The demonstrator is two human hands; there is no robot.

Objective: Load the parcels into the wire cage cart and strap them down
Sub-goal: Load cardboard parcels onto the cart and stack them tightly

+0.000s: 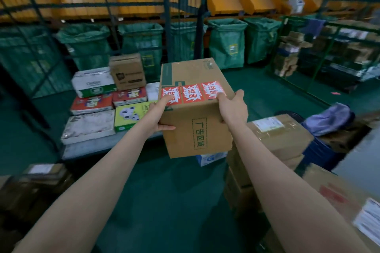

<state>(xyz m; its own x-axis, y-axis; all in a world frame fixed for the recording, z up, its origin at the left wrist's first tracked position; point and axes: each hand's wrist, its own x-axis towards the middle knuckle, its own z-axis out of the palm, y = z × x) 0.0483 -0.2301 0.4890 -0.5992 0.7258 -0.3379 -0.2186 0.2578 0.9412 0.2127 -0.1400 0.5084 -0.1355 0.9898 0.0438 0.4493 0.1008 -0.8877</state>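
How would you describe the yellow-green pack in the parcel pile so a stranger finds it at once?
Start at the dark wire cage cart on the left, where parcels lie stacked on its floor. The yellow-green pack lies at the stack's front right, in front of a red-and-white pack. It alone bears a panda picture.

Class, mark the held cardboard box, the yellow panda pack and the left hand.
held cardboard box (197, 135), head view, near face
yellow panda pack (129, 116), head view, top face
left hand (157, 117), head view, back

Carton (195, 113) before cage cart (86, 151) — parcels (92, 123) inside
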